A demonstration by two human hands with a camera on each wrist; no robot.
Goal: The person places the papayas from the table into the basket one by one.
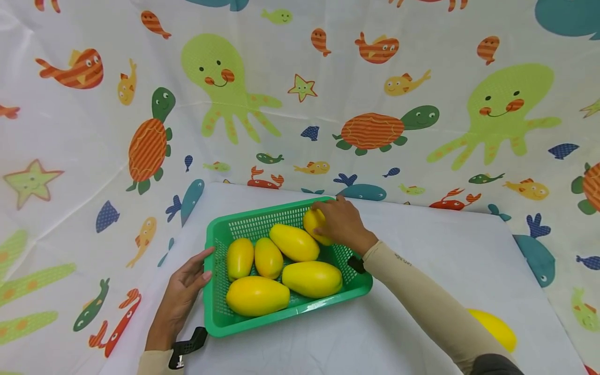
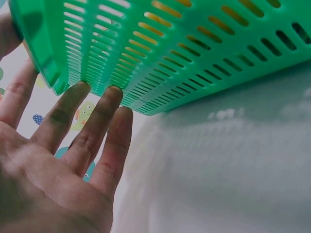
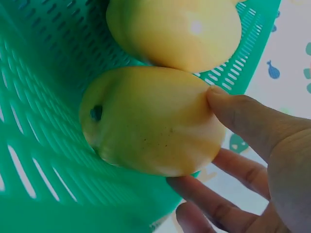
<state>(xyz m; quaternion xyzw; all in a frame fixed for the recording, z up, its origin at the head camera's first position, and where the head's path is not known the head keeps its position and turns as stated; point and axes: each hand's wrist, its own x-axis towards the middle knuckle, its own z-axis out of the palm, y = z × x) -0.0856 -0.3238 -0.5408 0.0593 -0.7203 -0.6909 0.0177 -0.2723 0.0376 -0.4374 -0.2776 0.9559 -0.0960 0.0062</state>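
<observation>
A green plastic basket (image 1: 286, 313) with slotted walls holds several yellow papayas. At its far right corner my right hand (image 1: 344, 221) grips one papaya (image 3: 150, 121) by its end, thumb on one side and fingers on the other. A second papaya (image 3: 180, 34) lies right beside it. My left hand (image 1: 182, 291) is at the basket's left end, with the fingertips against the slotted outer wall in the left wrist view. Those fingers (image 2: 92, 136) are nearly straight. Two other papayas (image 1: 311, 279) (image 1: 258, 296) lie along the near side of the basket.
Another papaya (image 1: 494, 328) lies on the white table (image 1: 403, 323) to the right, partly behind my right forearm. A white cloth (image 1: 290, 114) printed with sea animals stands behind and at the sides of the table.
</observation>
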